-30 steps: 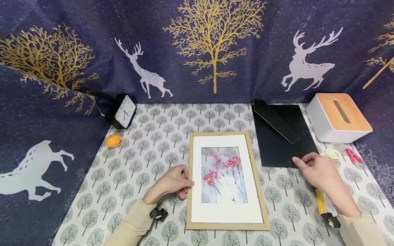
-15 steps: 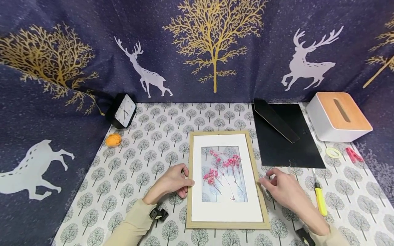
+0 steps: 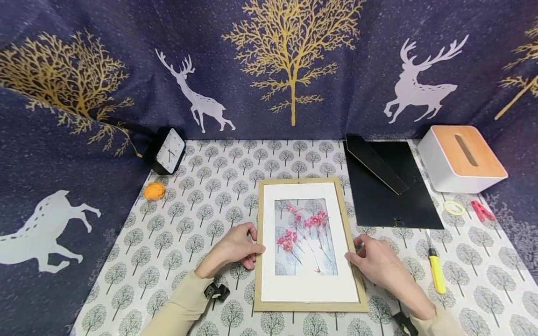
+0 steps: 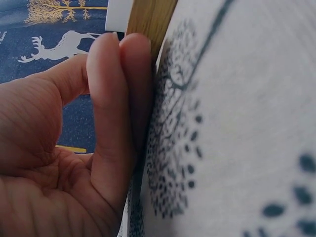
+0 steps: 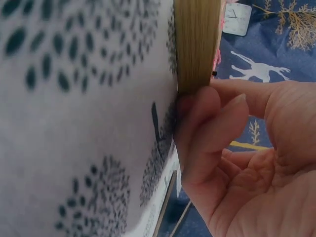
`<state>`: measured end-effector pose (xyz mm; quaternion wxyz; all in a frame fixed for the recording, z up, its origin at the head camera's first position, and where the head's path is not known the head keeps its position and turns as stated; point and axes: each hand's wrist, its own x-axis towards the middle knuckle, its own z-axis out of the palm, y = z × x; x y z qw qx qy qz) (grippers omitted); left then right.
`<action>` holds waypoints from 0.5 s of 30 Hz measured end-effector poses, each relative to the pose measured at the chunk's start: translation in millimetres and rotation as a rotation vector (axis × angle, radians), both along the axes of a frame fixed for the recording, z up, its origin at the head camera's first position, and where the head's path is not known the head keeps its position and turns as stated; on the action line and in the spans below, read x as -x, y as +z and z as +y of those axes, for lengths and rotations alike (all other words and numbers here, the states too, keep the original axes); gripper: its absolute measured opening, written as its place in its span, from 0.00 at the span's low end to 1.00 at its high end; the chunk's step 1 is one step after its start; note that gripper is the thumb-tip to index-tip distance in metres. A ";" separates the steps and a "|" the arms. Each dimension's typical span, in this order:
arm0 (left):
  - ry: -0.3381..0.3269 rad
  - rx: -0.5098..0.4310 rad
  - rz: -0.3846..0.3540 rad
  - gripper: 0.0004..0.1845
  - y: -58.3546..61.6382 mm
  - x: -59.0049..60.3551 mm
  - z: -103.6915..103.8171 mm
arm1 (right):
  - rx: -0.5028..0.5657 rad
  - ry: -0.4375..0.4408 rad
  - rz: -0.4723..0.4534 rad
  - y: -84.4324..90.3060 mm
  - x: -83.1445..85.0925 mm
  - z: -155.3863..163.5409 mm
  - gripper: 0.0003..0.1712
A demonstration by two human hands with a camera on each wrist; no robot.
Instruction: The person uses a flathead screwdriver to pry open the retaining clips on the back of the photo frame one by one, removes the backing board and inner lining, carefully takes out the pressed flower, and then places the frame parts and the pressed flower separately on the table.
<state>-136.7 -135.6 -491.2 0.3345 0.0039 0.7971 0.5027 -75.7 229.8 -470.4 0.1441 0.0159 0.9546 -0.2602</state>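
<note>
Lower centre | left hand (image 3: pixel 238 245) and right hand (image 3: pixel 377 262) are pinching opposite sides of a rectangular, pale-wooden picture frame (image 3: pixel 311 306) | apparently securing hold | next move seemingly calling for level handling

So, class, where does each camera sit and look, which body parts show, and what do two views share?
Head: on the head, looking forward and down at the picture frame; left hand, right hand and sleeves show.
Left wrist: on that wrist, looking at the frame's left edge; only the left hand shows.
Right wrist: on that wrist, looking at the frame's right edge; only the right hand shows.
Both wrist views share the picture frame, tree-print cloth and navy backdrop.
</note>
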 end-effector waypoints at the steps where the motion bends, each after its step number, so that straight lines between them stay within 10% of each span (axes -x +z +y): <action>1: 0.000 0.000 -0.001 0.18 0.0 0.1 0.0 | -0.004 0.000 0.005 0.1 -0.3 -0.9 0.20; 15: 0.023 -0.005 0.012 0.17 -2.2 0.9 1.1 | -0.080 0.004 0.100 9.2 0.5 -10.9 0.16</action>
